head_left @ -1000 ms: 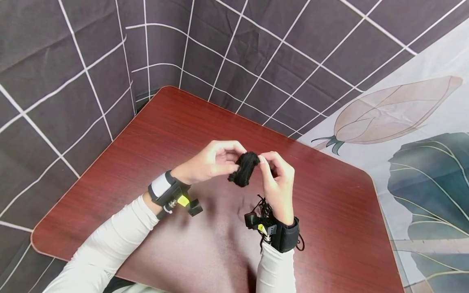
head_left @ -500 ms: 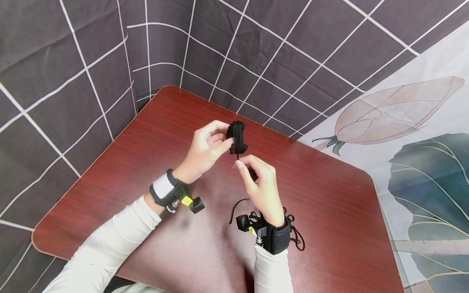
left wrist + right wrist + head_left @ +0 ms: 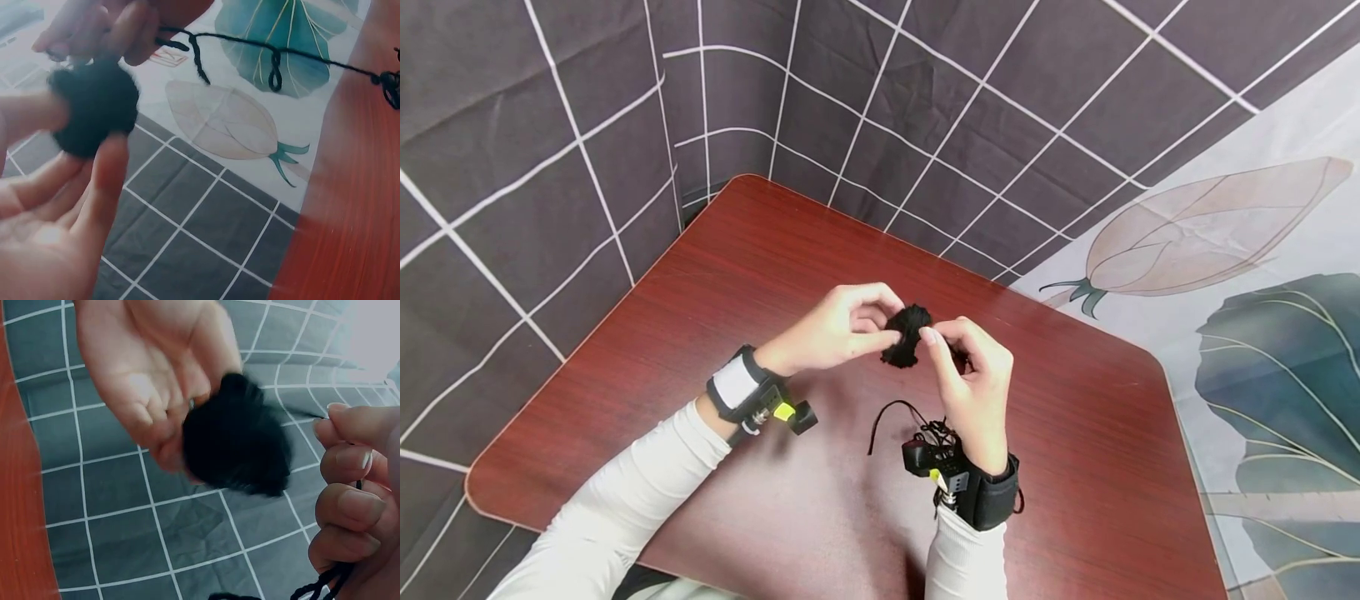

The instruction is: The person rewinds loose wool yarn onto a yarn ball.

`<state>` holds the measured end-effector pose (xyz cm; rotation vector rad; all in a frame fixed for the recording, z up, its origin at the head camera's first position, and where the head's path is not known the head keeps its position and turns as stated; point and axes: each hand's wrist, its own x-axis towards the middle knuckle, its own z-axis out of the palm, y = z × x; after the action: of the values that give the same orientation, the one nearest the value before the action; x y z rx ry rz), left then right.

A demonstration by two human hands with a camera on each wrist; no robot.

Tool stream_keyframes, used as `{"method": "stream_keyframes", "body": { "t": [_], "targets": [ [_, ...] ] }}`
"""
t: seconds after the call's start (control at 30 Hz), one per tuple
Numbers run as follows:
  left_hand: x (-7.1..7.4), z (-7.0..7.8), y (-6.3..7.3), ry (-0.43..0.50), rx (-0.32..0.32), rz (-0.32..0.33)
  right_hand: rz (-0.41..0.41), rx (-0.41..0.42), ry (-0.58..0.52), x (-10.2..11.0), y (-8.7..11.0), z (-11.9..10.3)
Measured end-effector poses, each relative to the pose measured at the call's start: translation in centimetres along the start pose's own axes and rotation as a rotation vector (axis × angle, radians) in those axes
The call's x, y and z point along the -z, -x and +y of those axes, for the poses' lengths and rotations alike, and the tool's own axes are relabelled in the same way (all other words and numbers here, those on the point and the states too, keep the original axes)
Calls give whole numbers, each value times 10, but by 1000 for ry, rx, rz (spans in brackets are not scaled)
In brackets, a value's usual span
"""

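Observation:
Above the table, my left hand (image 3: 838, 329) pinches a small bundle of wound black cord (image 3: 908, 335) between thumb and fingers. The same bundle (image 3: 237, 437) looks blurred in the right wrist view. My right hand (image 3: 973, 375) pinches the strand (image 3: 306, 414) that runs from the bundle, its other fingers curled in, with cord passing through them. Loose cord (image 3: 234, 40) trails from the right hand with small kinks and loops in the left wrist view. A free cord end (image 3: 891, 406) and a tangle lie by the right wrist.
Under the hands is a red-brown wooden table (image 3: 760, 250) with rounded corners. A dark cloth with a white grid (image 3: 880, 108) hangs behind it, and a leaf-patterned cloth (image 3: 1210, 242) is at the right. Each wrist wears a strapped camera (image 3: 760, 396).
The bundle rose, then came back down and turned in my left hand. My right hand moved toward the left below it, then back up to the right, keeping the strand pinched.

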<state>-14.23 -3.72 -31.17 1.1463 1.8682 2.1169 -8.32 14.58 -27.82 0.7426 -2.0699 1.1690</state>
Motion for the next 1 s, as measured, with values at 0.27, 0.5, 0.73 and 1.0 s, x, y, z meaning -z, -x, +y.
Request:
{"method": "stream_keyframes", "body": {
  "t": [0.27, 0.5, 0.73, 1.0],
  "targets": [
    [1, 3, 3, 80, 10, -240, 51, -32, -62, 2, -1, 1],
    [2, 2, 4, 200, -28, -317, 74, -60, -178, 2, 1, 8],
    [2, 4, 5, 277, -115, -166, 0, -108, -163, -6, 4, 21],
    [1, 5, 1, 299, -114, 237, -199, -130, -61, -16, 4, 22]
  ]
}}
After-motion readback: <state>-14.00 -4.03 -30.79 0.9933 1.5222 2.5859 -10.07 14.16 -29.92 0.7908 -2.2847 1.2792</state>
